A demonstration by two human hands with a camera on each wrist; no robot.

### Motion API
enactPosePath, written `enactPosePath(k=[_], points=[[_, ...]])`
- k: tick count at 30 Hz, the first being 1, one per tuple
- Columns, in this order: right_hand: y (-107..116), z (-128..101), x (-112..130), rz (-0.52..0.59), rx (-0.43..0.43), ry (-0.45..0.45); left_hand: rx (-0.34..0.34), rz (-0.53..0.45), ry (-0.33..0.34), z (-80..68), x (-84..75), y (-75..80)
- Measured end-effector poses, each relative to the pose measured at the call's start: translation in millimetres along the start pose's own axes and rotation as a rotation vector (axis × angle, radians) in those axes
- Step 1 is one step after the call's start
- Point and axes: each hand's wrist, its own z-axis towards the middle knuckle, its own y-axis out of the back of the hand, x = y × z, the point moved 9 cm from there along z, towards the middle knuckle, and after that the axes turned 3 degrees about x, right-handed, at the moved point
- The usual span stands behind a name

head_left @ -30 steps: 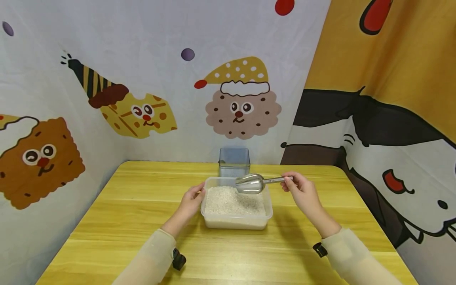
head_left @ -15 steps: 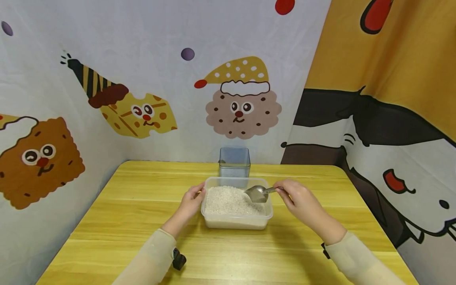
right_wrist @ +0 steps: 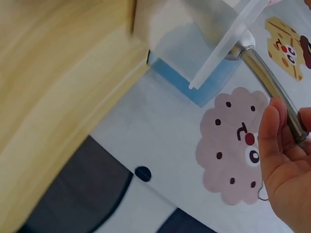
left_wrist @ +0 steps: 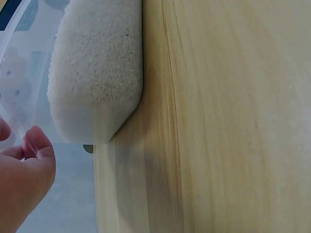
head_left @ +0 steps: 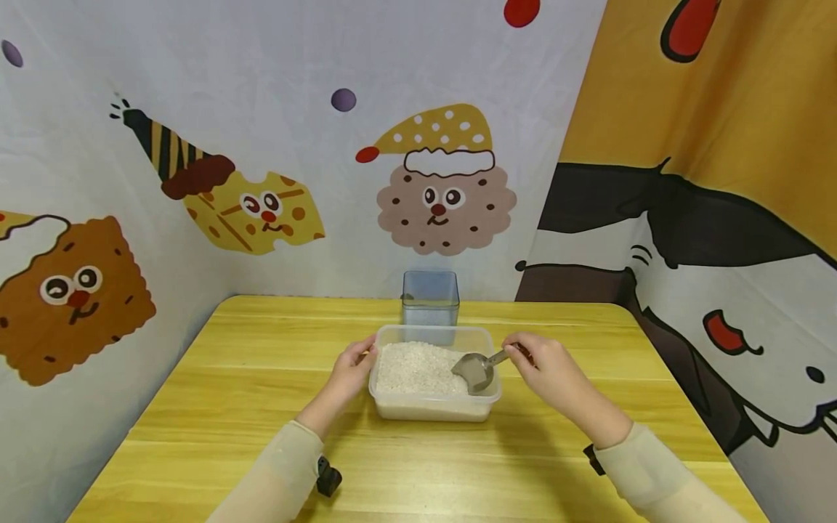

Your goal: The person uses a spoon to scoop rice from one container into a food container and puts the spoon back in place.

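Note:
A clear plastic tub (head_left: 431, 409) stands on the table, filled with white rice (head_left: 418, 370) heaped toward its left. My left hand (head_left: 349, 372) pinches the tub's left rim, thumb and fingers on either side of the wall in the left wrist view. In my right hand (head_left: 546, 370) is a metal scoop (head_left: 475, 372), gripped by its handle (right_wrist: 269, 80) between thumb and fingers. The scoop's bowl is tilted down inside the tub at its right side, its front edge in the rice. The handle crosses over the tub's right rim.
Behind the tub stands a bluish see-through square container (head_left: 430, 294), its lower part hidden by the tub. The wooden table (head_left: 275, 349) ends at a printed cloth backdrop (head_left: 294, 58). A black wrist camera (head_left: 328, 477) sits by the left sleeve.
The scoop has come down from above the tub, turned and moved right, and its bowl now dips into the rice. The left hand and tub have stayed in place.

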Motion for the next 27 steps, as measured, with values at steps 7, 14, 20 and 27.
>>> enactPosePath(k=[7,14,20,27], points=[[-6.9,-1.1,-24.8,0.226,0.018,-0.169,0.004,-0.003,0.019,0.6,1.1,0.3],[-19.2,-3.0,-45.6,0.451,-0.019,-0.278,-0.004,0.006,0.024,0.3,1.9,0.7],[-32.4,-4.3,-55.3,0.585,-0.024,-0.363,-0.007,0.006,0.027,0.9,2.1,0.9],[-45.5,-6.6,-60.6,0.665,-0.016,-0.454,-0.005,0.017,0.013,1.2,2.0,0.5]])
